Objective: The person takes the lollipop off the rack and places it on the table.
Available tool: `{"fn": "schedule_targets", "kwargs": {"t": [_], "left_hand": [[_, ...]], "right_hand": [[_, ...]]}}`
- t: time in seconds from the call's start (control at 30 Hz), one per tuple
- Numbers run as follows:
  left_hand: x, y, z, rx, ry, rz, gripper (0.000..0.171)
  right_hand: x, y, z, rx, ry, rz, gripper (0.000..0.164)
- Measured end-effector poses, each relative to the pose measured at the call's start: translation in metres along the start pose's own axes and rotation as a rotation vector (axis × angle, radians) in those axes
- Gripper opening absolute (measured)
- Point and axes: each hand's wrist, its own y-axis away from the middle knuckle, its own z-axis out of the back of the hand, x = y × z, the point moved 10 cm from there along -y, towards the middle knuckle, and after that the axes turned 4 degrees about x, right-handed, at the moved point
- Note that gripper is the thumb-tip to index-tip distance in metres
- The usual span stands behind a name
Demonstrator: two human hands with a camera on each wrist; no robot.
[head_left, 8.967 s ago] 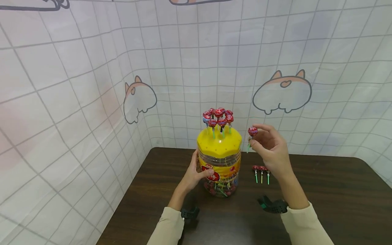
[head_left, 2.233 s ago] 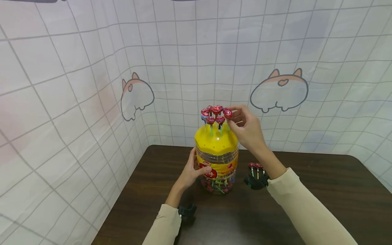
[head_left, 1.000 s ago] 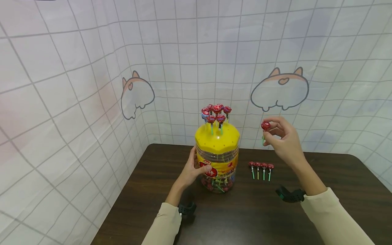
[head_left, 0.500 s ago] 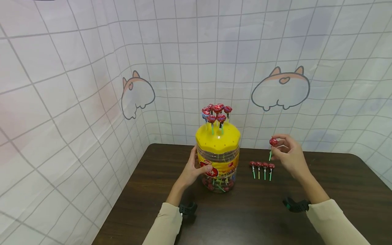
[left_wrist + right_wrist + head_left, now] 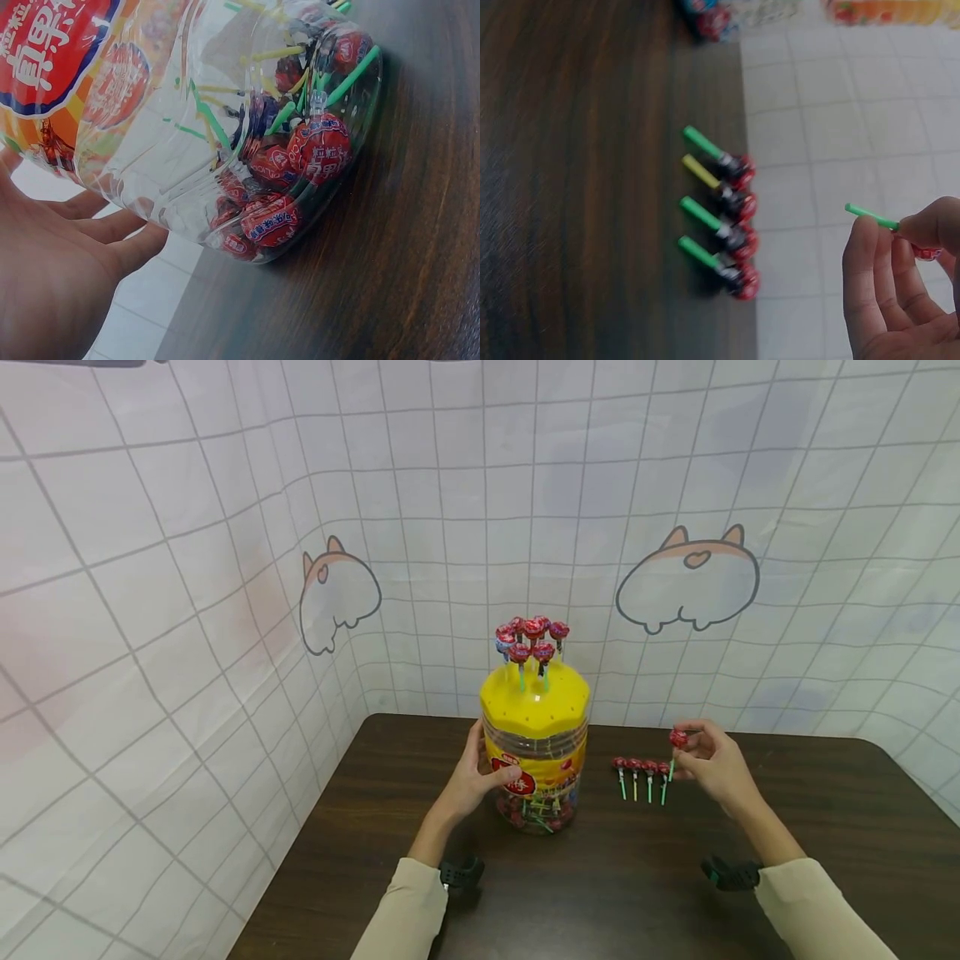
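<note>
A clear plastic jar [image 5: 551,777] with a yellow lid [image 5: 534,714] stands on the table, full of lollipops low down. My left hand [image 5: 467,787] holds its left side, thumb across the printed label [image 5: 45,52]. Several upright lollipops [image 5: 534,628] are stuck in the lid's holes. My right hand [image 5: 716,767] pinches a red-wrapped lollipop [image 5: 678,738] between thumb and fingers, its green stick [image 5: 871,216] pointing down in the head view. Just left of it, a row of several lollipops [image 5: 635,765] lies side by side, heads toward the back edge.
The dark wooden table [image 5: 585,893] runs back to a white gridded curtain [image 5: 465,543] with cartoon animal prints. A black wrist strap [image 5: 731,872] is below the right wrist, another black strap [image 5: 461,872] below the left.
The right hand took a lollipop off the lid's right side, carried it right and lowered it beside the row. The row has grown by one since the oldest frame. The left hand stays put.
</note>
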Motion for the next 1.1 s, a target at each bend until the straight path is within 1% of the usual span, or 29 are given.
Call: {"fn": "schedule_targets", "kwargs": {"t": [0.27, 0.47, 0.67, 0.9, 1.1], "left_hand": [[-0.001, 0.001, 0.000, -0.004, -0.009, 0.001, 0.091], [-0.001, 0.001, 0.000, -0.006, -0.009, 0.011, 0.092], [0.000, 0.000, 0.000, -0.007, -0.003, 0.006, 0.091], [0.002, 0.000, 0.001, -0.008, -0.002, 0.012, 0.091], [0.002, 0.000, 0.001, -0.005, -0.008, 0.011, 0.091]], "right_hand": [[-0.023, 0.002, 0.002, 0.028, 0.034, -0.032, 0.040], [-0.039, 0.002, 0.002, 0.063, 0.015, -0.066, 0.040], [-0.055, 0.003, -0.001, 0.101, -0.008, -0.131, 0.045], [-0.069, 0.006, -0.005, 0.133, -0.010, -0.165, 0.047], [-0.077, 0.005, -0.007, 0.143, 0.025, -0.189, 0.048]]}}
